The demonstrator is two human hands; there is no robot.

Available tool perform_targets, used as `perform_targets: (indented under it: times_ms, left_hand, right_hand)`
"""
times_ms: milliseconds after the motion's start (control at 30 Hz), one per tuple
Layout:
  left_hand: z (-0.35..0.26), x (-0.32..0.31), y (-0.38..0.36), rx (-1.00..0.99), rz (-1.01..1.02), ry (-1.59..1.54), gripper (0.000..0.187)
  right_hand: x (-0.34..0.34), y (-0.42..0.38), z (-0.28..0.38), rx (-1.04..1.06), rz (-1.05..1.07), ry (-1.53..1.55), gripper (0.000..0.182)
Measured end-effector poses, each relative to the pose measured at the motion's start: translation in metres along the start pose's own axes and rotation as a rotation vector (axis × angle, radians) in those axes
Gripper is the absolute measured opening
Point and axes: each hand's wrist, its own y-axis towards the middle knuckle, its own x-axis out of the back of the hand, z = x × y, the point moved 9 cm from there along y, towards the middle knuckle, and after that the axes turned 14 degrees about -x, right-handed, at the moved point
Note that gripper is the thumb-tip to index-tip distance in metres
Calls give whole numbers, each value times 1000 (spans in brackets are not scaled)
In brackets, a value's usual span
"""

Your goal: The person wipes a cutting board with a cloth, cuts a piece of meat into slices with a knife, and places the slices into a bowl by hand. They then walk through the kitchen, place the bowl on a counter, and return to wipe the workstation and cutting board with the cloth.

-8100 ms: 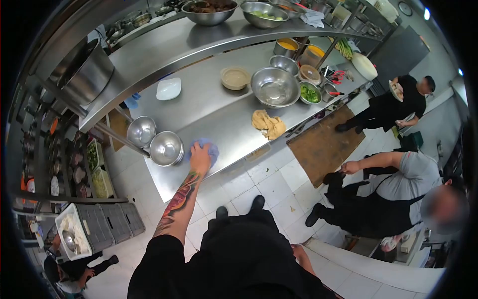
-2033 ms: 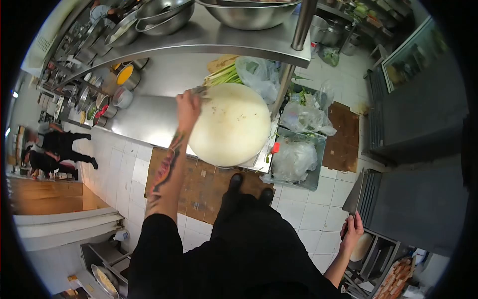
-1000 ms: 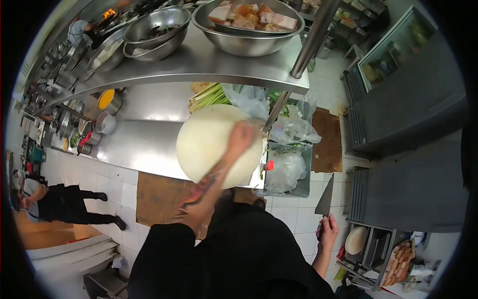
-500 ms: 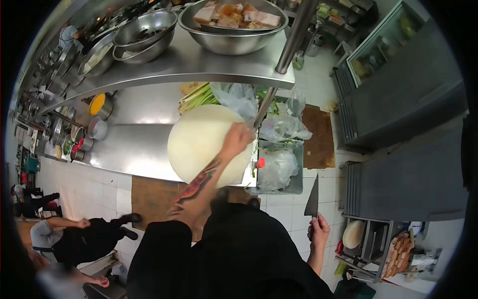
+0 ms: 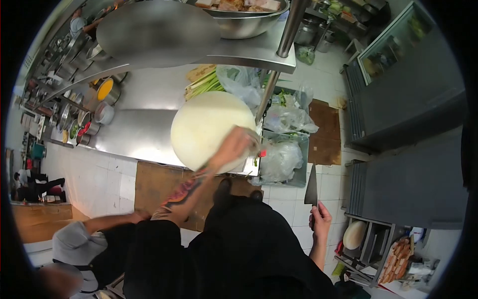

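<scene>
A big round white cutting board (image 5: 209, 124) lies at the right end of the steel counter. My left hand (image 5: 235, 144), curled and blurred by motion, is over the board's right edge. Something pale and greyish shows at its fingers, too smeared to name. Off to the right, above the tiled floor, my right hand (image 5: 319, 218) is closed round the handle of a kitchen knife (image 5: 311, 188). The broad blade points away from me. Behind the board lie green onions (image 5: 203, 84) and a clear plastic bag (image 5: 240, 85).
Bagged greens fill plastic crates (image 5: 301, 179) right of the counter. A steel shelf (image 5: 239, 59) crosses above it, bearing a bowl (image 5: 244, 25) of meat chunks. Pots and tubs (image 5: 104, 113) stand at left. A co-worker (image 5: 82, 239) is close on my left; grey cabinets (image 5: 408, 174) stand at right.
My left hand has moved slightly down along the board's right edge. The knife stays in my right hand. The co-worker at lower left has come nearer, and the view has shifted a little.
</scene>
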Motion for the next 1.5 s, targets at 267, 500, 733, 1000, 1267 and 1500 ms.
perform_targets:
  times_ms: [267,500,733,1000,1267,1500]
  left_hand:
    - [90,195,-70,289,22,795,27]
    - [-32,-46,-42,270,34,378,25]
    - [-42,72,-18,137,-218,306,33]
    - [-31,18,-61,314,-63,616,28]
    - [-163,-127,64,-95,41,-178,33]
    - [-81,-119,86,113,-69,-49,27]
  right_hand:
    - [8,23,10,50,80,18,42]
    - [-6,25,21,38,91,49,44]
    - [-27,41,41,35,194,176,37]
    - [-58,47,32,-81,297,196,36]
    - [-88,29,92,0,431,454,30]
    - [-53,-19,107,-7,393,384,30]
